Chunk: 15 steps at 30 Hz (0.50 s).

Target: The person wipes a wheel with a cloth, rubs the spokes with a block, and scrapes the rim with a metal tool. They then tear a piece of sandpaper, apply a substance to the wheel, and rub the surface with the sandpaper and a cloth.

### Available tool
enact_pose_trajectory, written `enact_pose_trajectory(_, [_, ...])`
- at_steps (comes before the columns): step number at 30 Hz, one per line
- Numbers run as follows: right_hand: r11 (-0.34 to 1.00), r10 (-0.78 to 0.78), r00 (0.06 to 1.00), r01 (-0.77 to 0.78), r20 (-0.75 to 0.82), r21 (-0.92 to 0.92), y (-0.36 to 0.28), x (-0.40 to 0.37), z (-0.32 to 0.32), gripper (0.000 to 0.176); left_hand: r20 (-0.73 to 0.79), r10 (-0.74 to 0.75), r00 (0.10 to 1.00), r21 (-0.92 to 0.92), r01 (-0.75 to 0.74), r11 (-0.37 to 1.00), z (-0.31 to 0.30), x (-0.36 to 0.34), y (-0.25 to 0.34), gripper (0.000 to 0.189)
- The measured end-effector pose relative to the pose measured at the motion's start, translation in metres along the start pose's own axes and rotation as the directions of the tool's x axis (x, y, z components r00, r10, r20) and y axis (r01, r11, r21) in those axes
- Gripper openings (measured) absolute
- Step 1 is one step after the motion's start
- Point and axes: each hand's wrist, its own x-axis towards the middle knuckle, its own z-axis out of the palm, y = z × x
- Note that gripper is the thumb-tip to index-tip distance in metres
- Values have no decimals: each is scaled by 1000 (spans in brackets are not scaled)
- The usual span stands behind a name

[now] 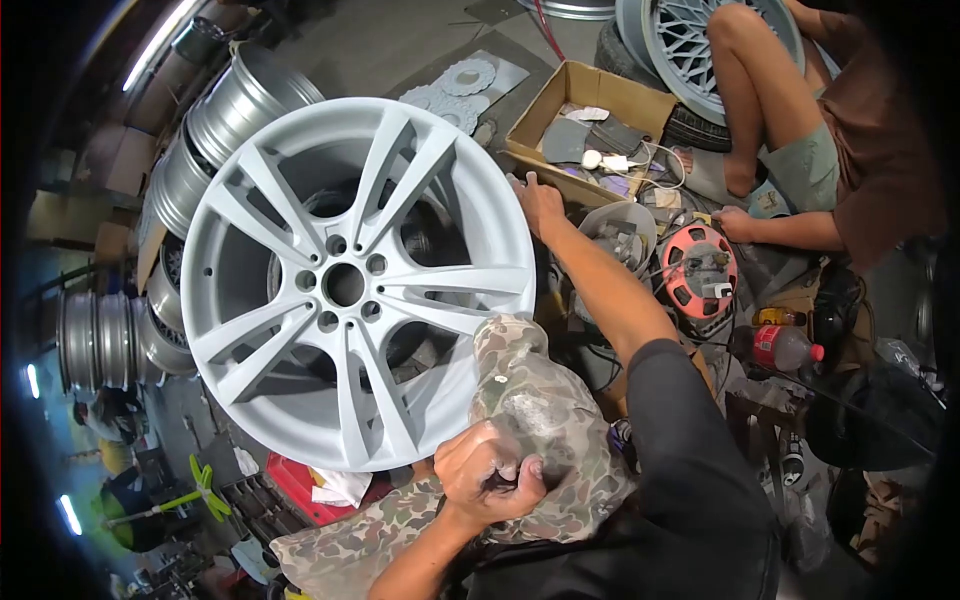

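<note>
A large pale grey alloy wheel rim [405,283] with paired spokes stands tilted before me, its lower right edge against my camouflage-covered knee [515,350]. My right hand [542,207] is at the rim's upper right edge, fingers bent around it; part of the grip is hidden. Below the rim, over my lap, my left hand [487,472] is closed in a loose fist, apart from the rim. Its curled fingers and thumb surround a dark hollow, and whatever may be inside is hidden.
Beyond my right hand stands a cardboard box [645,105] with pads and a white cable. A red cable reel [700,270] and a cola bottle [785,348] lie at right. Another person [840,150] sits by a mesh-spoked wheel [690,50]. Silver rims [240,110] are stacked at left.
</note>
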Motion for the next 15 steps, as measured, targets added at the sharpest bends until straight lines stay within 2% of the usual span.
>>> enact_pose_trajectory(1, [999, -5, 1000, 5, -7, -41, -1, 6, 4, 79, -1, -8, 1000, 4, 8, 1000, 0, 0, 0, 33])
enact_pose_trajectory(2, [999, -7, 1000, 7, -2, -39, 0, 14, 7, 79, 2, 0, 1000, 18, 0, 1000, 0, 1, 1, 33])
enact_pose_trajectory(4, [995, -38, 995, 45, 88, -87, 1, 24, 3, 69, 8, 8, 1000, 29, -9, 1000, 0, 2, -1, 33])
enact_pose_trajectory(6, [998, -33, 997, 37, 76, -55, 10, 22, 1, 62, 7, 19, 1000, 0, -19, 1000, 1, 2, -3, 31])
enact_pose_trajectory(9, [997, -45, 997, 49, 62, -53, 32, 9, -12, 69, -2, 16, 1000, 13, -16, 1000, 0, 1, -5, 30])
enact_pose_trajectory(10, [987, -82, 989, 98, 127, -126, 38, -1, -31, 73, -13, 1, 1000, 12, -1, 1000, 1, 2, -4, 30])
enact_pose_trajectory(12, [991, -31, 989, 50, 145, -127, 52, -9, -31, 83, -19, 6, 1000, -5, -6, 1000, 1, 6, -2, 29])
enact_pose_trajectory(15, [992, 12, 982, 12, 191, -123, 57, -37, -65, 92, 7, 1, 1000, -38, -1, 999, 4, 9, 0, 29])
